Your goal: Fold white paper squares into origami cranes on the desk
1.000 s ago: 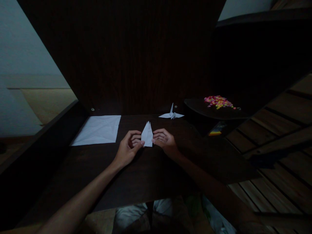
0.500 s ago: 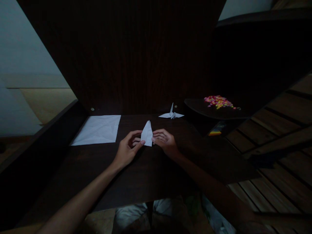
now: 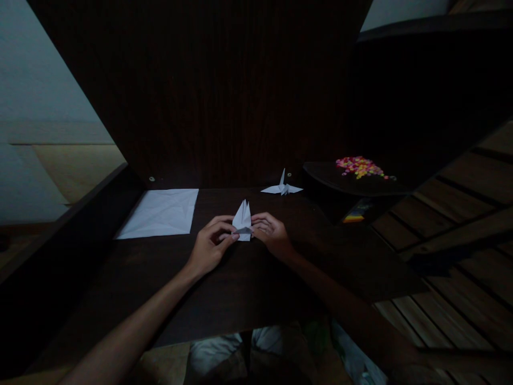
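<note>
Between my hands, just above the dark table, is a small piece of folded white paper (image 3: 242, 216) with pointed tips at its far end. A flap across its lower part stands partly lifted and looks greyer than the rest. My left hand (image 3: 211, 239) pinches the lower left edge, its thumb on the front of the paper. On the opposite edge, my right hand (image 3: 272, 233) grips with curled fingers and the thumb near the flap. The fingertips behind the paper are partly hidden.
A finished-looking white paper crane (image 3: 282, 187) stands by the back panel. To the left lies a creased white paper sheet (image 3: 160, 214). Small pink and yellow pieces (image 3: 360, 167) are heaped on the corner shelf (image 3: 340, 184) at right. A low side board (image 3: 72, 230) borders the table's left.
The front layer at the bottom of the folded paper has come up into a raised flap, and its tips have parted a little. Both hands stay almost in place.
</note>
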Demonstrator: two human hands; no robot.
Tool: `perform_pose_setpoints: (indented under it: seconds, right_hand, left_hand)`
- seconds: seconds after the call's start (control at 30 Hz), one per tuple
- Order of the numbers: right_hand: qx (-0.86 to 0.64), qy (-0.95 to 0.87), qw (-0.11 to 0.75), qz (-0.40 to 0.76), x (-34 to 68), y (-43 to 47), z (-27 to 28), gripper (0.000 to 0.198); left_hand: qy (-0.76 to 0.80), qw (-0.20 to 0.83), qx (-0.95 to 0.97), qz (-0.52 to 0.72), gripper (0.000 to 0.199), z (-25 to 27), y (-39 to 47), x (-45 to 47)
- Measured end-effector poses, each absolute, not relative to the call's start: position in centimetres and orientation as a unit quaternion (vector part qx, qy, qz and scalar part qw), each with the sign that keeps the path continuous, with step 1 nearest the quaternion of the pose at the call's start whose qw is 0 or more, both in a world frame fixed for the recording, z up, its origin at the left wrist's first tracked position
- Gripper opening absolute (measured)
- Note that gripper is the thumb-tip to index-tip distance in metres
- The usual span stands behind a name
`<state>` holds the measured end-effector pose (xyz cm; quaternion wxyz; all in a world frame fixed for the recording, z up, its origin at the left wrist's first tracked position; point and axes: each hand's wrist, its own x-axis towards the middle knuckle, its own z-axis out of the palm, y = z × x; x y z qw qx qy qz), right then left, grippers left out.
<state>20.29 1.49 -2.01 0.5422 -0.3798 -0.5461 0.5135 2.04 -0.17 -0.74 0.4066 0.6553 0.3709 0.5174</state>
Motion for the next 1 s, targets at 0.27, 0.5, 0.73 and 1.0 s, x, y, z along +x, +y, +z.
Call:
perform_pose_setpoints:
  seconds: [0.27, 0.5, 0.73, 1.0]
  right_hand:
    - [-0.394, -0.546, 0.536, 0.509, 20.3, 1.3, -1.8, 0.027]
    - [-0.378, -0.547, 0.524, 0.532, 20.1, 1.3, -2.1, 0.033]
    - [-0.359, -0.561, 0.561, 0.492, 20.2, 1.1, -2.4, 0.036]
    - [-0.369, -0.581, 0.549, 0.474, 20.1, 0.8, -2.6, 0.033]
  left_hand:
    - [0.352, 0.407, 0.671, 0.51, 0.004, -0.7, -0.3, 1.7]
    - [0.359, 0.389, 0.683, 0.504, 0.01, -0.7, -0.2, 1.6]
    - [0.381, 0.391, 0.683, 0.486, 0.014, 0.2, -0.5, 1.6]
    - [0.404, 0.441, 0.639, 0.484, 0.023, -0.7, -0.4, 2.0]
